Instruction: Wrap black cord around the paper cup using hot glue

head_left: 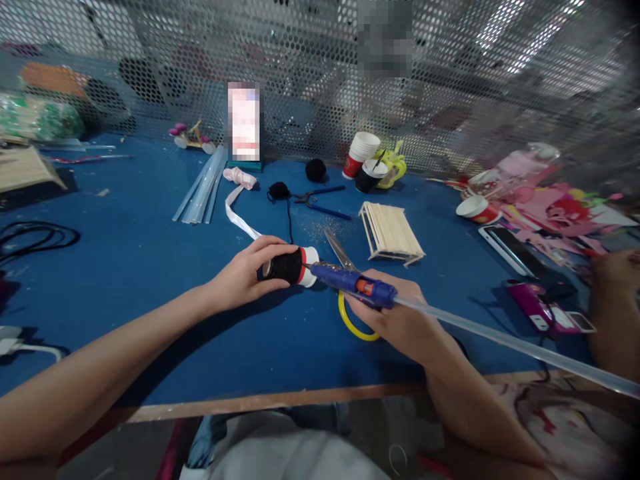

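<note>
My left hand is wrapped round a paper cup lying on its side, its lower part covered in black yarn and a red and white band showing at the right. In my right hand is a blue glue gun, with a long clear glue stick running out of its back. The gun's nozzle meets the cup near the edge of the black yarn. Yellow-handled scissors lie partly hidden under the gun and my right hand. A black yarn strand leads from the cup to a small black yarn bundle.
Behind the cup lie blue-handled pliers, a black ball, white ribbon and glue sticks. A small wooden stick table and stacked cups stand right of centre. Another person's hand is at far right, near phones.
</note>
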A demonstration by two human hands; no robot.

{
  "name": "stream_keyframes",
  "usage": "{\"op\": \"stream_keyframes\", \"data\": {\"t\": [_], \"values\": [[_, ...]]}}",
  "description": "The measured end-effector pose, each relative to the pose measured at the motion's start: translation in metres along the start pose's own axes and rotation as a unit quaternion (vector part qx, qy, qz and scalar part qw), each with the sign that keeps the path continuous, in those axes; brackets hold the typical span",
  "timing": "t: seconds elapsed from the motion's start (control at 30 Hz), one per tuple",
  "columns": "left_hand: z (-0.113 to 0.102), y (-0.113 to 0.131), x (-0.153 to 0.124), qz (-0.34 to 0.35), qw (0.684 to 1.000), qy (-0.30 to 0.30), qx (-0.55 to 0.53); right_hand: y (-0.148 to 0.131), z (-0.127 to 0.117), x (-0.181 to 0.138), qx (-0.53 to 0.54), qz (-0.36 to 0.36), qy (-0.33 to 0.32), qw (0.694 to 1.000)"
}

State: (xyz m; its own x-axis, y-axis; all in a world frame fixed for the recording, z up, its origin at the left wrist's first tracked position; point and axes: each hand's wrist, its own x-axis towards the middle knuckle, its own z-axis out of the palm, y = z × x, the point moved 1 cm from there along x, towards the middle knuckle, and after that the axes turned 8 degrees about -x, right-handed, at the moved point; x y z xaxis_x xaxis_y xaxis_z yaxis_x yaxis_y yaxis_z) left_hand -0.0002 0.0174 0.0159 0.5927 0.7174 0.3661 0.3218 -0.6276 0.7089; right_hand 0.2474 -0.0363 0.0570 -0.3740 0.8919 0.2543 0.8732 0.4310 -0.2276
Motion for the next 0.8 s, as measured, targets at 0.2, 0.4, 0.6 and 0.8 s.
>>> {"op": "stream_keyframes", "data": {"t": [0.2, 0.4, 0.6, 0.8], "values": [[0.002, -0.001, -0.002, 0.033, 0.999, -0.011, 0.021, -0.002, -0.003, 0.005, -0.003, 0.009, 0.011, 1.000], [0.002, -0.001, -0.003, 0.051, 0.998, -0.021, 0.030, -0.005, -0.005, 0.009, 0.014, 0.025, 0.029, 0.999], [0.003, -0.002, -0.003, 0.074, 0.996, -0.030, 0.042, -0.002, -0.003, 0.010, 0.018, 0.003, 0.058, 0.998], [0.003, -0.003, -0.004, 0.084, 0.994, -0.038, 0.057, 0.001, 0.001, 0.012, 0.053, 0.024, 0.057, 0.997]]}}
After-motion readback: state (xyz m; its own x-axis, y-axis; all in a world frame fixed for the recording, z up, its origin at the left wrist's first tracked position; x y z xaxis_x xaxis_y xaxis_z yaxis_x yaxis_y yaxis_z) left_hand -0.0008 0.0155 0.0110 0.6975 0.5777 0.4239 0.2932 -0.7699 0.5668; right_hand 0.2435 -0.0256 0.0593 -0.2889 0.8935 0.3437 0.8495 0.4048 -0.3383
